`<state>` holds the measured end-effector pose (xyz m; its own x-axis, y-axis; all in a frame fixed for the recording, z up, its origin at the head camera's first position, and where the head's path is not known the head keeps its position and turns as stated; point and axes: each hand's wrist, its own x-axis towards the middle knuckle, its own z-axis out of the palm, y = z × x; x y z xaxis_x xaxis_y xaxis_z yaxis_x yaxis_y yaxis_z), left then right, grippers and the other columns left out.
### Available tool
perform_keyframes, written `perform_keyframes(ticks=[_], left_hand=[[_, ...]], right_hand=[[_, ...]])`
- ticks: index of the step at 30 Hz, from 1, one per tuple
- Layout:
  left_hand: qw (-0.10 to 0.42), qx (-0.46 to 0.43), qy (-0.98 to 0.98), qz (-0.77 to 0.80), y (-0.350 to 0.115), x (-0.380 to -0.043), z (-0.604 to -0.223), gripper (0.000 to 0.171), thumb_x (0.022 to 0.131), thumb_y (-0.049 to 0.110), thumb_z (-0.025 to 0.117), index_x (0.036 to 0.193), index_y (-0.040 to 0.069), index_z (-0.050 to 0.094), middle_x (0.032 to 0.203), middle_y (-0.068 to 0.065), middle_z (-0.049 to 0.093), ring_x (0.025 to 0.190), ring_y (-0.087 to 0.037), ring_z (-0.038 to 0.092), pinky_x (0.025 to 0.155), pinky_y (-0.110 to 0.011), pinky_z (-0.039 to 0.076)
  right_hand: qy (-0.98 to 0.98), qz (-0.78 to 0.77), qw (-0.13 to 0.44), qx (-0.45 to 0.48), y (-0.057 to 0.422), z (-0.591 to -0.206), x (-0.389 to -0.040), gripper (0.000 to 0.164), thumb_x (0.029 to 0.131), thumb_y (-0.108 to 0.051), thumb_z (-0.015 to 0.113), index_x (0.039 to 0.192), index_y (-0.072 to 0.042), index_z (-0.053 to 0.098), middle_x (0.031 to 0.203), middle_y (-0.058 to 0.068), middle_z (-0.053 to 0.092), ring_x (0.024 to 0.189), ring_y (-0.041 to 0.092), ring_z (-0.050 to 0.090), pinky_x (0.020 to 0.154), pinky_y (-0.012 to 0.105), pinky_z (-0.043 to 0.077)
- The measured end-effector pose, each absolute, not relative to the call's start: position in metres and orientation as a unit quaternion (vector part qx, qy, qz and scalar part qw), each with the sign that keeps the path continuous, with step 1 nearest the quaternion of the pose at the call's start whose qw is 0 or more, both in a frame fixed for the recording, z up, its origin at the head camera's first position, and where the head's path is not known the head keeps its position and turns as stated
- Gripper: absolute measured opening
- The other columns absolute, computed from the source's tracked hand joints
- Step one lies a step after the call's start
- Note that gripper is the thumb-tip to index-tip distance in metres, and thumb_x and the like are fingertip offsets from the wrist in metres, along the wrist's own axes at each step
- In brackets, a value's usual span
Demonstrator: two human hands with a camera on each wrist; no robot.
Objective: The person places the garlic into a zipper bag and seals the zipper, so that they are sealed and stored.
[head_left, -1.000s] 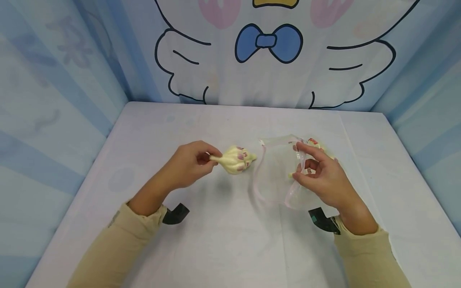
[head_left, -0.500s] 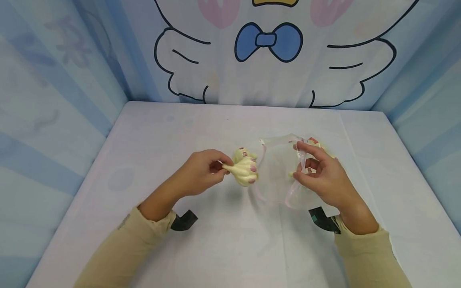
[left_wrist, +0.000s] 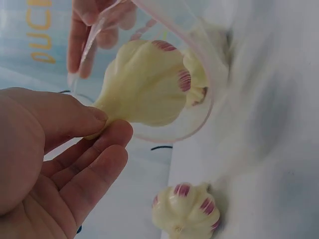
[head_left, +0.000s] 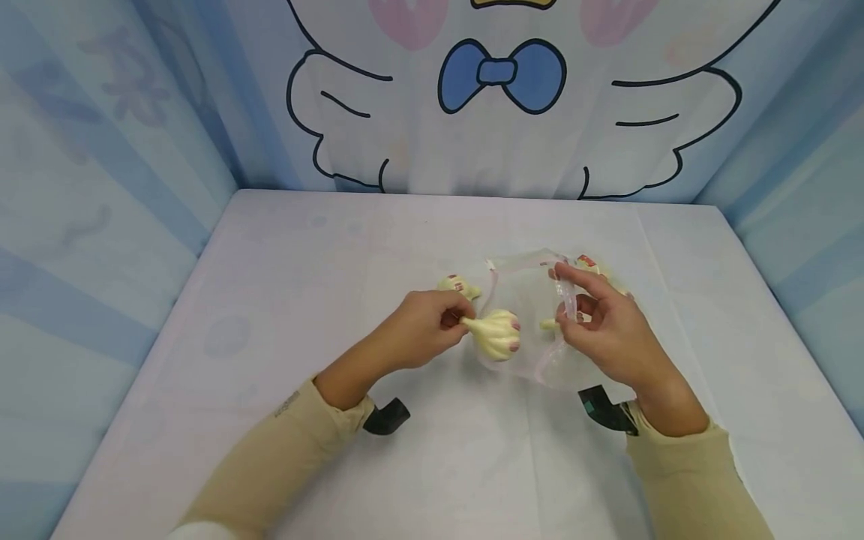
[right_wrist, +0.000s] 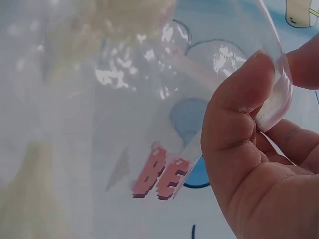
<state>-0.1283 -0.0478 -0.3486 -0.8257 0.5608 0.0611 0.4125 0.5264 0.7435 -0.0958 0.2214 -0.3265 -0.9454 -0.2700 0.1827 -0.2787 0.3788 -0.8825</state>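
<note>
At twelve o'clock, a printed curtain (head_left: 499,150) backs the white table (head_left: 418,465). A clear bag (head_left: 529,296) gapes toward nine, its rim pinched by the right hand (head_left: 601,322) at three. The left hand (head_left: 432,326) pinches a garlic bulb (head_left: 498,335) by its neck at that mouth; whether inside, I can't tell. At the bag's ten lies a loose bulb (head_left: 456,285); the right hand partly hides more garlic (left_wrist: 195,74).
</note>
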Motion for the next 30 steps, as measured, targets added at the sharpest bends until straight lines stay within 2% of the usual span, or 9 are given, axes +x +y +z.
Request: perform_keyframes(ticks=[8, 14, 20, 24, 30], left_hand=[[0.095, 0.285, 0.875, 0.379, -0.024, -0.132, -0.358, 0.014, 0.094, 0.006, 0.07, 0.108, 0.003, 0.07, 0.103, -0.005, 0.071, 0.091, -0.014, 0.067, 0.073, -0.017, 0.052], [0.09, 0.309, 0.884, 0.339, -0.013, -0.133, -0.361, 0.015, 0.095, 0.006, 0.068, 0.108, 0.004, 0.073, 0.102, -0.004, 0.073, 0.088, -0.012, 0.065, 0.074, -0.018, 0.05], [0.111, 0.314, 0.891, 0.308, -0.003, -0.134, -0.359, 0.019, 0.099, 0.008, 0.063, 0.114, 0.006, 0.074, 0.108, -0.003, 0.073, 0.091, -0.011, 0.065, 0.076, -0.019, 0.049], [0.101, 0.318, 0.889, 0.314, 0.005, -0.134, -0.363, 0.017, 0.098, 0.009, 0.065, 0.112, 0.006, 0.075, 0.106, -0.002, 0.074, 0.092, -0.011, 0.066, 0.076, -0.018, 0.049], [0.093, 0.295, 0.902, 0.301, 0.016, -0.136, -0.369, 0.016, 0.097, 0.014, 0.069, 0.11, 0.008, 0.075, 0.103, 0.0, 0.073, 0.084, -0.007, 0.062, 0.074, -0.018, 0.049]], right_hand=[[-0.817, 0.548, -0.003, 0.182, 0.224, -0.326, -0.094, 0.065, 0.086, 0.015, 0.05, 0.149, 0.002, 0.041, 0.147, 0.014, 0.043, 0.101, 0.017, 0.058, 0.075, 0.02, 0.055], [-0.819, 0.543, -0.004, 0.184, 0.223, -0.325, -0.094, 0.066, 0.086, 0.015, 0.05, 0.15, 0.002, 0.04, 0.149, 0.016, 0.041, 0.104, 0.014, 0.057, 0.078, 0.02, 0.055], [-0.819, 0.544, -0.004, 0.182, 0.221, -0.325, -0.096, 0.065, 0.086, 0.015, 0.05, 0.149, 0.005, 0.039, 0.15, 0.017, 0.041, 0.101, 0.014, 0.057, 0.077, 0.019, 0.055], [-0.815, 0.55, -0.007, 0.182, 0.221, -0.326, -0.096, 0.065, 0.087, 0.015, 0.049, 0.15, 0.005, 0.038, 0.149, 0.017, 0.041, 0.099, 0.014, 0.058, 0.076, 0.02, 0.055], [-0.812, 0.554, -0.007, 0.184, 0.22, -0.327, -0.096, 0.063, 0.088, 0.014, 0.05, 0.149, 0.005, 0.039, 0.15, 0.018, 0.04, 0.102, 0.013, 0.059, 0.076, 0.02, 0.056]])
